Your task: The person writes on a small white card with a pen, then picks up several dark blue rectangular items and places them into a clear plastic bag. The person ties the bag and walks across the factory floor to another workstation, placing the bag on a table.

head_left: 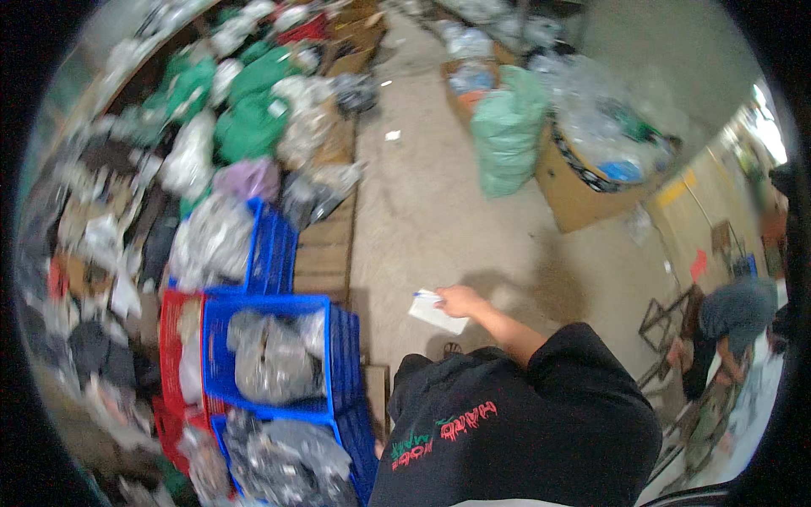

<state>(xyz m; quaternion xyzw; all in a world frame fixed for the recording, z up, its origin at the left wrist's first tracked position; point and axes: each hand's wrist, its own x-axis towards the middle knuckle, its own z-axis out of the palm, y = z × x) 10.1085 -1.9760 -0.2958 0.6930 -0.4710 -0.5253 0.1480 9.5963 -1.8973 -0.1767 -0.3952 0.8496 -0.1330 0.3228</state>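
Out in front of my black shirt, my right hand point(460, 301) is closed on a white sheet or pad of paper point(438, 316). A thin blue pen point(420, 295) pokes out beside its fingers. Only a sliver of skin, seemingly my left hand point(379, 449), shows between my shirt and the blue crate point(345, 363); its fingers are hidden. That crate holds a bundle of grey plastic film point(274, 359).
More blue crates and a red crate point(171, 338) stand on the left, before a heap of bagged plastic. A wooden pallet point(325, 262) borders the floor. Ahead right are a pale green sack point(507, 135) and a large cardboard box point(570, 190). Another person point(735, 317) bends at far right.
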